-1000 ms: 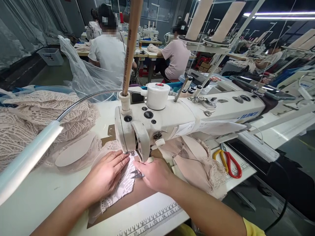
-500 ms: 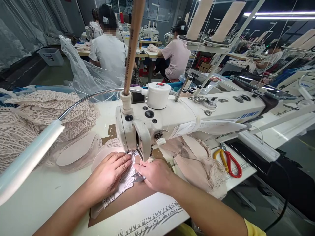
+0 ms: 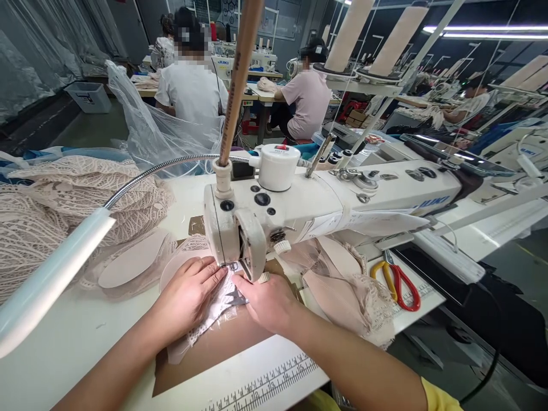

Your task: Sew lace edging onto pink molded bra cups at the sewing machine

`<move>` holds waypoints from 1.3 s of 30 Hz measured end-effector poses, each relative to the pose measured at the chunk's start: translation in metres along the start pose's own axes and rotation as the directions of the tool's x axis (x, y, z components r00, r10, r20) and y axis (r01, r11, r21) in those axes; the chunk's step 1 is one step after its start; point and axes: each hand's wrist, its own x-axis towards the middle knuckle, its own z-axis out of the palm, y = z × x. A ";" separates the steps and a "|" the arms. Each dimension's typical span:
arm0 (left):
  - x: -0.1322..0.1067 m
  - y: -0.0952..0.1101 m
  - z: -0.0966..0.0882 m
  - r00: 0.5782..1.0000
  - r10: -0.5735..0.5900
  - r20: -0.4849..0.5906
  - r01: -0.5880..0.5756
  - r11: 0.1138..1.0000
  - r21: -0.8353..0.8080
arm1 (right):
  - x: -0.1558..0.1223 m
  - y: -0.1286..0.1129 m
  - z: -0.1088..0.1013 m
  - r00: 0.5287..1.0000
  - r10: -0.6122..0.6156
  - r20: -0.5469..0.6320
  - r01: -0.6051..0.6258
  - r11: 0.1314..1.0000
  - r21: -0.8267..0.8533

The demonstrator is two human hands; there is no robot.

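My left hand (image 3: 190, 294) lies flat over a pale lace piece (image 3: 216, 305), its fingertips just left of the presser foot (image 3: 232, 266) of the white sewing machine (image 3: 295, 208). My right hand (image 3: 272, 302) is closed around small thread snips (image 3: 236, 297); their parted blades point left over the lace edge. Its thumb and forefinger reach close to the needle area. Under the lace spreads a brown sheet (image 3: 205, 365). The snips' handle is hidden in my right hand, and the needle tip cannot be made out.
Red-and-yellow-handled scissors (image 3: 400, 282) rest right of a beige lace garment (image 3: 342, 285). More lace (image 3: 85, 211) is heaped at the left beside a cup piece (image 3: 135, 262). A lamp (image 3: 55, 279) crosses the left side. Co-workers sit beyond the machine.
The lace has slid forward and a little right beneath the foot, with my left hand moving along. More of the snips' blades now shows, and clear film appears by the lace edge.
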 end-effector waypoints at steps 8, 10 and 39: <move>-0.004 -0.002 0.000 0.997 -0.040 -0.060 0.043 0.998 0.055 | -0.004 0.003 0.005 0.995 0.036 -0.096 -0.030 0.997 0.070; -0.005 -0.005 0.001 0.993 -0.084 -0.082 0.091 0.992 0.092 | -0.004 0.003 0.005 0.993 0.043 -0.109 -0.033 0.995 0.089; -0.025 0.033 -0.023 0.856 -0.367 0.364 0.509 0.475 -0.718 | -0.014 -0.006 -0.010 0.998 -0.062 -0.020 0.051 0.569 0.821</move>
